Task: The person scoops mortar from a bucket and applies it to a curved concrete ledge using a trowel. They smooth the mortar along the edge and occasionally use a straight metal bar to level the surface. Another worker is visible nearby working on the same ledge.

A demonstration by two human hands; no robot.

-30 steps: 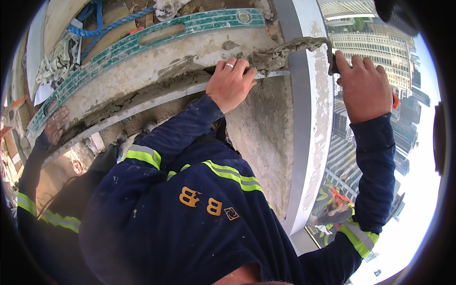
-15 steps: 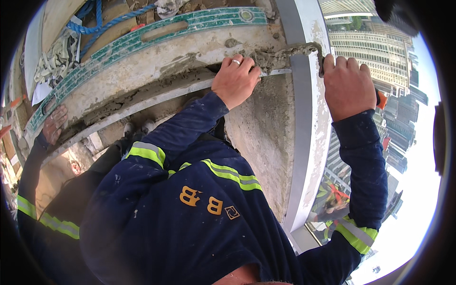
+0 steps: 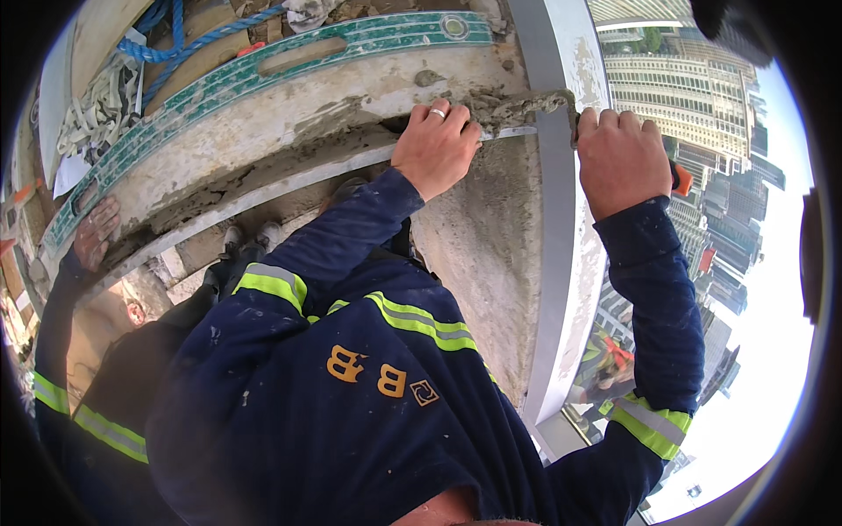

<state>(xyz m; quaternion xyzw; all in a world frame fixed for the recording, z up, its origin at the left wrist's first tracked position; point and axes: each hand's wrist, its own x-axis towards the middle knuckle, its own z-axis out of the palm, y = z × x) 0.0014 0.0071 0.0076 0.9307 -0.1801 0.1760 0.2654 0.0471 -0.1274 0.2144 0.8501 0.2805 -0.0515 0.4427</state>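
Though lumpy, grey mortar point(image 3: 517, 110) between hands point(image 3: 436, 149) point(image 3: 623, 167), across smooth frame point(image 3: 556, 167).

Bright daylight whites out the sky point(image 3: 759, 386) (fisheye bending, black corners).

A long, pale ledge point(image 3: 285, 118) with grey stains carries the things. Directly on it lies grey mortar point(image 3: 254, 172) in an uneven band near the front edge, and one small lump point(image 3: 427, 79) apart. Along its far side is a long green level point(image 3: 395, 36).
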